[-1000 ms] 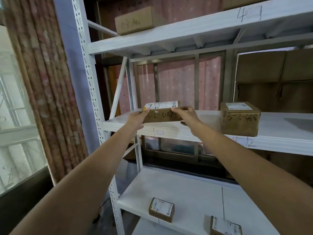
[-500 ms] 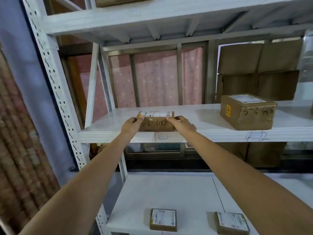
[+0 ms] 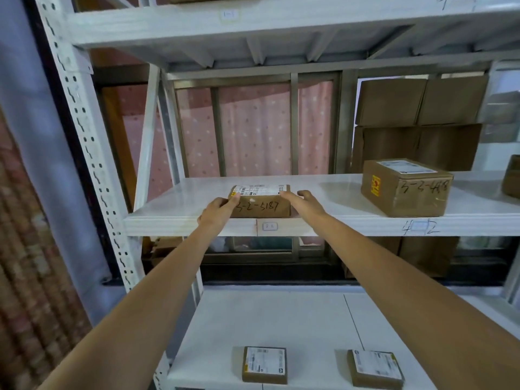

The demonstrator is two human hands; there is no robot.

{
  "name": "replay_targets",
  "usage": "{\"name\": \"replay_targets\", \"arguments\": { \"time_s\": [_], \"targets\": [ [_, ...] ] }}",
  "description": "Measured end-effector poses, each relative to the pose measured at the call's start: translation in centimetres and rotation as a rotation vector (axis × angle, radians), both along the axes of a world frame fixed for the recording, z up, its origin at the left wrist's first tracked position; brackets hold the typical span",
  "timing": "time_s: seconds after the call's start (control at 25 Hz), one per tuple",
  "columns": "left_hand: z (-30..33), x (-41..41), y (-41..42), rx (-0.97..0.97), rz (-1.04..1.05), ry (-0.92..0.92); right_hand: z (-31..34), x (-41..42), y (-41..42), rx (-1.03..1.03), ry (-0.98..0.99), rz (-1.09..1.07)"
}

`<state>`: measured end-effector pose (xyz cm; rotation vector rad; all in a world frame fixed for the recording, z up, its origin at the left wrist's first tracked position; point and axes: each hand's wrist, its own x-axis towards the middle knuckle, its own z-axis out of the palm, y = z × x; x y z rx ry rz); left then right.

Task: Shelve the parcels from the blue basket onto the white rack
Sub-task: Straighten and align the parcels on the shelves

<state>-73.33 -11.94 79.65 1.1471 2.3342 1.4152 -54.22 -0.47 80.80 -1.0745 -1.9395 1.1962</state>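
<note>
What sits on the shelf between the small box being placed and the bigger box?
Nothing: the head view shows bare shelf between small box and bigger box.

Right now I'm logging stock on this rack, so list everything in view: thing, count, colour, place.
Rack: one, white, three shelves in view.
Flat parcel: one, brown, marked 3-2-5187, middle shelf front, between both hands.
Big parcel: one, brown, middle shelf, right.
Small parcels: two, brown with white labels, lower shelf.
Boxes: stacked, brown, behind rack, right.
Curtain: pink, dotted, behind rack.
Left hand: on the flat parcel's left end.
Right hand: at its right end.
</note>
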Motion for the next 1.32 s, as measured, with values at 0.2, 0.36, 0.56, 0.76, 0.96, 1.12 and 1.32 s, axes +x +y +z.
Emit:
{"name": "replay_targets", "arguments": {
  "time_s": [0.2,0.36,0.56,0.76,0.96,1.12,1.32],
  "targets": [
    [4.2,-0.4,-1.9,0.131,-0.002,-0.077,2.6,2.7,0.8,0.071,0.120,-0.059],
    [10.2,-0.7,-3.4,0.261,0.033,0.067,7.3,4.6,0.6,0.267,0.173,0.003],
    [19.6,0.6,-5.1,0.442,0.037,0.250,16.4,5.2,-1.7,0.507,0.237,0.159],
    [28.6,-0.9,-6.4,0.600,0.057,0.340,26.4,2.6,-4.6,0.798,0.331,0.081],
    [36.2,-4.4,-5.8,0.664,0.181,0.420,34.3,-1.2,-4.4,0.907,0.284,-0.120],
    [37.0,-7.9,-3.3,0.440,0.009,0.347,35.1,-3.7,-1.5,0.831,0.223,-0.219],
    [36.4,-8.7,-1.2,0.359,0.232,0.647,35.4,-3.7,-0.1,0.833,0.260,-0.269]
  ]
}}
